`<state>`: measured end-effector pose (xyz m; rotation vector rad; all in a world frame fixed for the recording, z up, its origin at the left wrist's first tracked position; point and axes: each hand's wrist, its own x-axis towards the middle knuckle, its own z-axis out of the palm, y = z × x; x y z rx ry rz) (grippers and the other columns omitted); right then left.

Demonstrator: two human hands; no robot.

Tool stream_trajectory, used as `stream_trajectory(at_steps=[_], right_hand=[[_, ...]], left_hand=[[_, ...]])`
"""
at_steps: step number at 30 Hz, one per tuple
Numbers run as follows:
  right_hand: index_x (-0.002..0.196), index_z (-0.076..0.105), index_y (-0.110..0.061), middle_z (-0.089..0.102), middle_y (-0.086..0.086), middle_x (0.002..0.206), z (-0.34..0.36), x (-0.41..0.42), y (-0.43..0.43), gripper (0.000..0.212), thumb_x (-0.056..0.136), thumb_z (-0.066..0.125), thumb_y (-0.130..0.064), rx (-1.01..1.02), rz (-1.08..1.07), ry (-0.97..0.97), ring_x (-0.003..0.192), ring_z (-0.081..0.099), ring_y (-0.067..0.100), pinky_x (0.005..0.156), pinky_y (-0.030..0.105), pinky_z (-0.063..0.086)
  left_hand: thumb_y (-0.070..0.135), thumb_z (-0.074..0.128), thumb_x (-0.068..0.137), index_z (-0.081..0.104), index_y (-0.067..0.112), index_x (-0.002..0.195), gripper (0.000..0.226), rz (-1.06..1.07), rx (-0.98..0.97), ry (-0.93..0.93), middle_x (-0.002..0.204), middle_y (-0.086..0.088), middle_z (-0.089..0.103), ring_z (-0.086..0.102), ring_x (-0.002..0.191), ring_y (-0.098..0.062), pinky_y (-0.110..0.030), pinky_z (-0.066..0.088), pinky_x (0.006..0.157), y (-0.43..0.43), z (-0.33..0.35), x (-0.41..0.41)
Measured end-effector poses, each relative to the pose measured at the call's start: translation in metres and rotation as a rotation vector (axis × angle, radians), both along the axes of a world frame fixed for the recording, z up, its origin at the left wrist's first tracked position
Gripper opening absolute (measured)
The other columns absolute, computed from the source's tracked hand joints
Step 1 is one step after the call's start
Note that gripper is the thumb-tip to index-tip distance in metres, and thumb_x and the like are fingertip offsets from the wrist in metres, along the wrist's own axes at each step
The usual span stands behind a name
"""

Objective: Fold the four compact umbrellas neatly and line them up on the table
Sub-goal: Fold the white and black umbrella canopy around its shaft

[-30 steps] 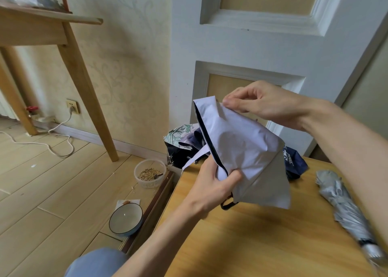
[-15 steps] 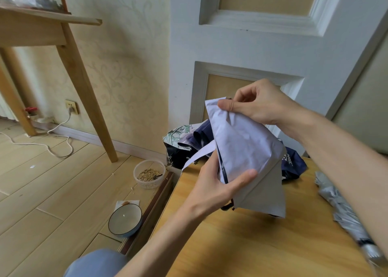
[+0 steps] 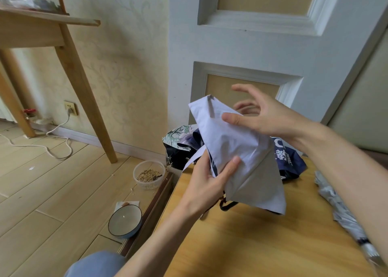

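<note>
While the left hand grips the lilac umbrella low down, above the table, the right hand hovers spread wide, thumb on the cloth. Best, I judge, to smooth each panel flat, wrap one way, then close the strap.

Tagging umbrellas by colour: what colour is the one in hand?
The held umbrella is pale lavender with a dark navy inner edge, and the head view shows it.
</note>
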<state>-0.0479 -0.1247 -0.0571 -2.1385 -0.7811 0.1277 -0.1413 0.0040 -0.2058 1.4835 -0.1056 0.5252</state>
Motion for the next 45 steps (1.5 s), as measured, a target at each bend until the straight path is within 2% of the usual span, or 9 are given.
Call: stream_trajectory(at_steps=[5, 7, 9, 14, 19, 24, 31, 41, 45], right_hand=[[0.156, 0.029, -0.041, 0.036, -0.001, 0.155, -0.05, -0.021, -0.012, 0.131, 0.043, 0.075, -0.087, 0.133, -0.417, 0.04, 0.144, 0.041, 0.019, 0.118, 0.046, 0.039], [0.152, 0.038, -0.036, 0.053, -0.003, 0.146, -0.069, -0.028, -0.007, 0.13, 0.04, 0.083, -0.085, 0.271, -0.412, 0.217, 0.136, 0.054, 0.019, 0.115, 0.047, 0.045], [0.137, 0.058, -0.03, 0.075, -0.006, 0.123, -0.079, -0.026, 0.0, 0.114, 0.038, 0.097, -0.073, 0.438, -0.324, 0.41, 0.117, 0.071, 0.018, 0.106, 0.044, 0.054], [0.119, 0.073, -0.022, 0.082, -0.002, 0.105, -0.087, -0.017, 0.011, 0.074, 0.056, 0.105, -0.04, 0.576, -0.273, 0.428, 0.096, 0.079, 0.021, 0.093, 0.043, 0.063], [0.112, 0.076, -0.013, 0.082, 0.003, 0.099, -0.096, -0.014, -0.011, 0.042, 0.073, 0.094, -0.017, 0.709, -0.256, 0.384, 0.092, 0.08, 0.02, 0.074, 0.028, 0.064], [0.121, 0.07, -0.023, 0.08, -0.005, 0.111, -0.11, -0.001, -0.04, 0.063, 0.064, 0.097, -0.021, 0.643, -0.229, 0.232, 0.106, 0.076, 0.013, 0.087, 0.028, 0.061], [0.121, 0.068, -0.023, 0.077, -0.006, 0.115, -0.118, 0.0, -0.049, 0.069, 0.058, 0.095, -0.025, 0.556, -0.151, 0.143, 0.109, 0.074, 0.013, 0.092, 0.03, 0.061], [0.121, 0.07, -0.028, 0.08, -0.009, 0.11, -0.111, 0.0, -0.053, 0.059, 0.068, 0.094, -0.016, 0.546, -0.151, 0.294, 0.105, 0.075, 0.009, 0.096, 0.035, 0.059], [0.123, 0.071, -0.022, 0.08, -0.006, 0.111, -0.105, -0.003, -0.052, 0.055, 0.072, 0.092, -0.015, 0.542, -0.13, 0.36, 0.105, 0.077, 0.012, 0.09, 0.032, 0.058]], left_hand=[[0.032, 0.062, 0.1, 0.059, 0.017, 0.138, 0.041, 0.039, -0.137, -0.033, 0.127, 0.013, 0.074, 0.069, 0.12, -0.008, -0.027, 0.058, 0.098, -0.006, 0.002, 0.001], [0.033, 0.058, 0.101, 0.055, 0.02, 0.142, 0.043, 0.055, -0.151, -0.053, 0.13, 0.016, 0.072, 0.067, 0.123, -0.007, -0.027, 0.056, 0.101, -0.011, 0.002, 0.001], [0.033, 0.053, 0.105, 0.052, 0.023, 0.145, 0.042, 0.039, -0.134, -0.055, 0.135, 0.016, 0.069, 0.063, 0.13, -0.006, -0.028, 0.052, 0.107, -0.017, 0.001, 0.0], [0.042, 0.045, 0.109, 0.033, 0.033, 0.159, 0.053, -0.047, -0.153, 0.025, 0.156, 0.02, 0.051, 0.045, 0.145, 0.001, -0.036, 0.036, 0.125, -0.019, 0.001, 0.001], [0.048, 0.053, 0.102, 0.046, 0.041, 0.147, 0.046, -0.193, 0.049, 0.138, 0.136, 0.027, 0.064, 0.062, 0.127, 0.002, -0.019, 0.053, 0.102, -0.002, 0.019, -0.006], [0.05, 0.064, 0.099, 0.065, 0.028, 0.129, 0.038, 0.181, 0.016, 0.155, 0.114, 0.004, 0.076, 0.076, 0.099, -0.014, -0.044, 0.063, 0.092, 0.034, 0.025, -0.006], [0.034, 0.085, 0.086, 0.079, 0.024, 0.111, 0.027, 0.305, 0.118, 0.068, 0.098, 0.004, 0.08, 0.076, 0.092, -0.011, -0.023, 0.061, 0.08, 0.049, 0.02, 0.004], [0.029, 0.071, 0.098, 0.075, 0.011, 0.093, 0.018, 0.061, -0.214, 0.269, 0.094, -0.013, 0.068, 0.061, 0.088, -0.025, -0.026, 0.062, 0.08, 0.053, 0.017, 0.008], [0.03, 0.061, 0.105, 0.066, 0.005, 0.108, 0.025, -0.058, -0.285, 0.257, 0.099, -0.007, 0.071, 0.067, 0.098, -0.021, -0.027, 0.059, 0.083, 0.056, 0.018, 0.01]])
